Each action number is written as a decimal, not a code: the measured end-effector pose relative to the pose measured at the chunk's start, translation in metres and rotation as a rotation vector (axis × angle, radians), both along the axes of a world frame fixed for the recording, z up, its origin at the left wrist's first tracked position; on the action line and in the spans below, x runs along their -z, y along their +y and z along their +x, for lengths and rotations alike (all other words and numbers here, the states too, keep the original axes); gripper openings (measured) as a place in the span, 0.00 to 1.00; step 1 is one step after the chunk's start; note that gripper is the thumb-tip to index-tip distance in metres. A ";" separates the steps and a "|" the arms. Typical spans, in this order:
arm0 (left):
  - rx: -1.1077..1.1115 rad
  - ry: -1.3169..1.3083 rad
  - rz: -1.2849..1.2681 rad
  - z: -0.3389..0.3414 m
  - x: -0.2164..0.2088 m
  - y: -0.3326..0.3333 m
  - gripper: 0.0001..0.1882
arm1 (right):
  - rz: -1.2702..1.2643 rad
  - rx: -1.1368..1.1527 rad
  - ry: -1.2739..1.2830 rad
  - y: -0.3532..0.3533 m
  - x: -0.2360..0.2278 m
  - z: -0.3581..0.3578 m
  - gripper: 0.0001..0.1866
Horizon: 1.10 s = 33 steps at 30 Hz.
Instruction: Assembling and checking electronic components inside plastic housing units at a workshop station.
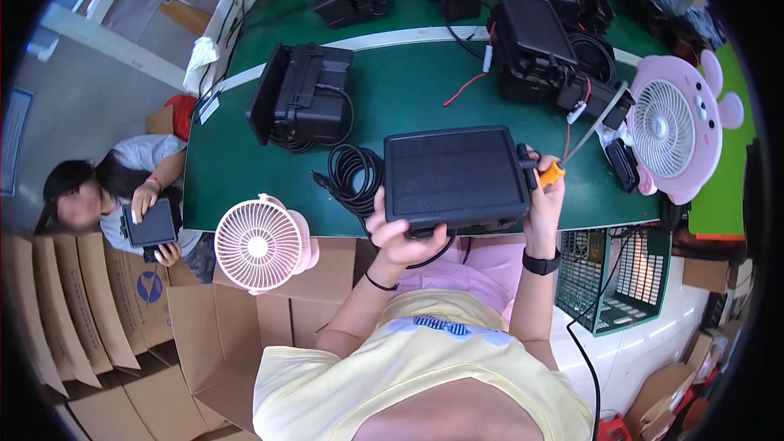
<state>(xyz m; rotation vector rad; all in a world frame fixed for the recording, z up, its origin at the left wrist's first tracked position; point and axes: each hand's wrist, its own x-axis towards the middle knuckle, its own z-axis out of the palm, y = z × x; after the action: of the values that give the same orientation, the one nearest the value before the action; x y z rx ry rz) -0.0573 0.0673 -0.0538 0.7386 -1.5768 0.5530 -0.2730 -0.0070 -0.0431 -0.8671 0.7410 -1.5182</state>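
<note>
A black box with a flat, finely textured panel face (pixel 457 173) is held up at the table's near edge. My left hand (pixel 398 233) grips its lower left corner, fingers closed around the edge. At the box's right side my right hand (pixel 545 196) is closed on a small orange-yellow piece (pixel 552 174), whose kind I cannot make out. A short black fitting (pixel 525 157) juts from the box beside those fingers. Just left of the box lies a coiled black cable (pixel 356 180) with a plug end. Part of the box's underside is hidden.
Black cased units (pixel 310 94) (pixel 535 41) stand farther back on the green table (pixel 408 73). A pink fan (pixel 665 126) is at right, another fan (pixel 260 245) at the near left edge. Cartons (pixel 220 335) and a green crate (pixel 612 278) sit below; a co-worker (pixel 147 171) holds a dark panel.
</note>
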 end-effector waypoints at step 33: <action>-0.721 0.625 0.204 0.082 -0.018 -0.138 0.59 | 0.050 0.068 0.426 -0.005 0.031 0.002 0.08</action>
<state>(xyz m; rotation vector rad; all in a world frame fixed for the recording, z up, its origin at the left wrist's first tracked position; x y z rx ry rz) 0.0251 -0.0702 -0.0359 1.4909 -0.7612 0.5963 -0.2708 -0.0124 -0.0738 -1.1538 1.1212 -1.3812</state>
